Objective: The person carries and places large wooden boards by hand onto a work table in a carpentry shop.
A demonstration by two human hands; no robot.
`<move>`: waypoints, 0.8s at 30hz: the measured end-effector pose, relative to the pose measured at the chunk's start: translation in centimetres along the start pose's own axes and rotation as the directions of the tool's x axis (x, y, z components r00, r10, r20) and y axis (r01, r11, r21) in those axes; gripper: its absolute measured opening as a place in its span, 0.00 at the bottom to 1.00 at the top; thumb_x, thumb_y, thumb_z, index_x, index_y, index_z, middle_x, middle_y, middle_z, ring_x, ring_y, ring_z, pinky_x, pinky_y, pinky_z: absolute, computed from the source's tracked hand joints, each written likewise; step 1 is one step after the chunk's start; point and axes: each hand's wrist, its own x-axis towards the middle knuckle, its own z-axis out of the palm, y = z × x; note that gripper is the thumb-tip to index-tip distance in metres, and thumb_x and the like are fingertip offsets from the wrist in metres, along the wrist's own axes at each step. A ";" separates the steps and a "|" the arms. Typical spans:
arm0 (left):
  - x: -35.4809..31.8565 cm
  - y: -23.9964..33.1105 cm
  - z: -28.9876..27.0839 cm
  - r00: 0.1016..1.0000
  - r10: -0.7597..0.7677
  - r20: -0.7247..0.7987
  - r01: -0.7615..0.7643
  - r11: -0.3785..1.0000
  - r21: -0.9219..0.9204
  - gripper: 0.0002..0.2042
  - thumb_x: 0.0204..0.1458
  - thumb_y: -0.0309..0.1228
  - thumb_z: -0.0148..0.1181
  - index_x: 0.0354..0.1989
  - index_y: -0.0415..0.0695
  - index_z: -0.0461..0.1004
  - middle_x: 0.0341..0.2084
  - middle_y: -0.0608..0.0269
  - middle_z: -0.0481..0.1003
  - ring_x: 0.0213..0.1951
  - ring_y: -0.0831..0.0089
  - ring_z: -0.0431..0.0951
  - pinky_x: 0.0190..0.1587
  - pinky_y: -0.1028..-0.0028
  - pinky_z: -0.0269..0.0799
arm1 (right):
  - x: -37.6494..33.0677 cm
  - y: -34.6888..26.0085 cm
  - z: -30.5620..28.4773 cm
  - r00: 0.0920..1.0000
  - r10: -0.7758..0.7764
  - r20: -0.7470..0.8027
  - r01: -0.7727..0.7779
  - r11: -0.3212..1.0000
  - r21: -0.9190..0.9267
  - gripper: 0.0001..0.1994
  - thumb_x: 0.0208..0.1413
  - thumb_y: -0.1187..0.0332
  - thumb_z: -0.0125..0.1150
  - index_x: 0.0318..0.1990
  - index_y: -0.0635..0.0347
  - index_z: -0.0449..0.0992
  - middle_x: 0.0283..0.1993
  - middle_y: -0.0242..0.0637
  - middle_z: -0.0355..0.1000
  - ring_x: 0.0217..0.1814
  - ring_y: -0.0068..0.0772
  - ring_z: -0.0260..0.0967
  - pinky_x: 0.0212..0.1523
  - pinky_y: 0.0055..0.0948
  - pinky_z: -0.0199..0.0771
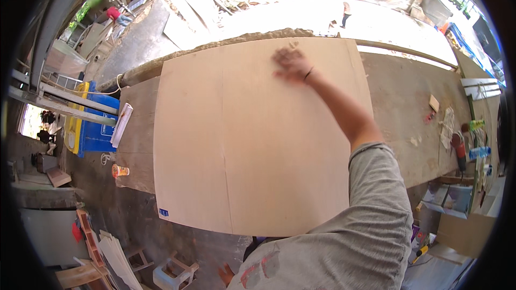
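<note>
A large pale wooden board [258, 129] lies flat across a workbench, with a thin lengthwise line left of its middle and a small blue label near its lower left corner. My right arm stretches over it, and my right hand [293, 65] is near the board's far edge. Motion smears its fingers, so whether they grip anything is unclear. A small pale patch shows just beyond the fingertips. Low in the view, my left hand [226, 274] hangs below the board's near edge, partly hidden by my shirt, its visible fingers apart and holding nothing I can see.
The workbench [403, 102] extends past the board on both sides. On its right lie a small wood block [434, 103] and a red-and-black power tool [459, 147]. Left are an orange cup [120, 171] and a blue bin [99, 123]. A plastic stool [175, 273] stands below.
</note>
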 end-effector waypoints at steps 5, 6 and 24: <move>-3.7 -4.0 2.1 0.951 -0.156 0.268 0.078 0.957 0.280 0.28 0.52 0.50 0.41 0.53 0.38 0.56 0.52 0.43 0.55 0.54 0.50 0.53 0.55 0.62 0.49 | 1.8 12.8 -4.0 0.669 0.742 0.047 -0.739 0.656 0.156 0.32 0.53 0.48 0.36 0.61 0.57 0.45 0.65 0.39 0.41 0.69 0.35 0.30 0.63 0.45 0.31; -6.2 -4.8 3.3 0.935 -0.207 0.290 0.128 0.955 0.269 0.28 0.52 0.49 0.41 0.52 0.38 0.57 0.51 0.43 0.57 0.53 0.50 0.55 0.55 0.62 0.50 | 3.6 10.9 -3.5 0.612 0.786 -0.091 -0.777 0.619 0.116 0.33 0.54 0.48 0.35 0.61 0.60 0.45 0.65 0.40 0.41 0.69 0.35 0.30 0.63 0.48 0.30; -5.4 -1.1 6.3 0.963 0.014 0.269 0.020 0.992 -0.124 0.21 0.57 0.40 0.29 0.34 0.38 0.68 0.35 0.47 0.71 0.41 0.53 0.70 0.42 0.61 0.65 | 8.9 -18.7 -1.5 0.957 0.291 0.010 -0.289 0.948 0.131 0.40 0.50 0.39 0.33 0.61 0.63 0.45 0.66 0.47 0.36 0.69 0.39 0.27 0.62 0.50 0.28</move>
